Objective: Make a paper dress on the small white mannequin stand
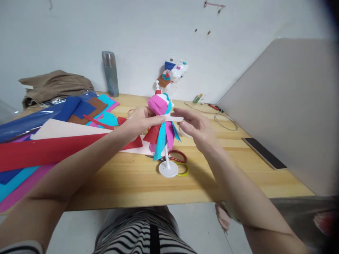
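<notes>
A small white mannequin stand [167, 168] rises from the wooden table, dressed in pink, blue and red paper strips [162, 134]. My left hand [140, 121] is closed on the figure's waist from the left. My right hand [194, 125] pinches a white strip of tape or ribbon [177, 119] stretched across the waist, with a white roll tucked under its fingers. Both hands meet at the figure's middle.
Red-handled scissors [177, 156] and a yellow ring lie behind the stand's base. Sheets of coloured paper [39, 148] cover the left of the table [127, 183]. A metal flask [110, 73], a second dressed mannequin [169, 76], cables, a phone [265, 152] and a large grey board [286, 106] are around.
</notes>
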Demonstrator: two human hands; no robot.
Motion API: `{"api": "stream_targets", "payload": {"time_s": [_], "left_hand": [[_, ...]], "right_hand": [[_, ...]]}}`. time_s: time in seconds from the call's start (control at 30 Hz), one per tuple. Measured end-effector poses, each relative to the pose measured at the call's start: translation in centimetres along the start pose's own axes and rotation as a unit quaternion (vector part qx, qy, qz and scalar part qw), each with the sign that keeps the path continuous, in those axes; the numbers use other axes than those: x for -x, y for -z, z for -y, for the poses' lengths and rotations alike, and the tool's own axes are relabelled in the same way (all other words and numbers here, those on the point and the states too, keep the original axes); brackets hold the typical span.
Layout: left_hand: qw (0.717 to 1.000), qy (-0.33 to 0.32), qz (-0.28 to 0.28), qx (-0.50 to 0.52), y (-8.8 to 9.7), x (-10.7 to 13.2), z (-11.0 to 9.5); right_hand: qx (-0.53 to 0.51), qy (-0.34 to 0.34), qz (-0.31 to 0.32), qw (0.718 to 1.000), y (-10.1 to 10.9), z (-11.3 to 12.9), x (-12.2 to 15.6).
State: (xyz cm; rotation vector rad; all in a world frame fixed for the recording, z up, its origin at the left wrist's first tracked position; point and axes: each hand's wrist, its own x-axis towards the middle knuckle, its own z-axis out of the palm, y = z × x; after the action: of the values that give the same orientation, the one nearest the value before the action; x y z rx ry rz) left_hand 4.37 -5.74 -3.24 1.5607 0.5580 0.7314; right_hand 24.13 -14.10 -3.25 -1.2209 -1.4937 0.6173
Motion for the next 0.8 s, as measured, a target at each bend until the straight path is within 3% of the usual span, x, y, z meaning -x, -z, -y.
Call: {"api": "stream_targets", "payload": {"time_s": [0.3, 0.6, 0.8], "left_hand": [[0.999, 0.015, 0.007, 0.043, -0.1, 0.1, 0.0], [0.999, 0.01, 0.031, 0.018, 0.5, 0.0, -0.1], [0.999, -0.037, 0.024, 0.015, 0.9, -0.7, 0.6]], "right_hand": [[0.075, -0.053, -0.001, 0.996, -1.7, 1.9, -1.8], [0.004, -0.107, 0.025, 0.994, -1.7, 2.0, -2.8], [-0.018, -0.1, 0.111, 0.989, -1.5, 0.4, -3.6]]}}
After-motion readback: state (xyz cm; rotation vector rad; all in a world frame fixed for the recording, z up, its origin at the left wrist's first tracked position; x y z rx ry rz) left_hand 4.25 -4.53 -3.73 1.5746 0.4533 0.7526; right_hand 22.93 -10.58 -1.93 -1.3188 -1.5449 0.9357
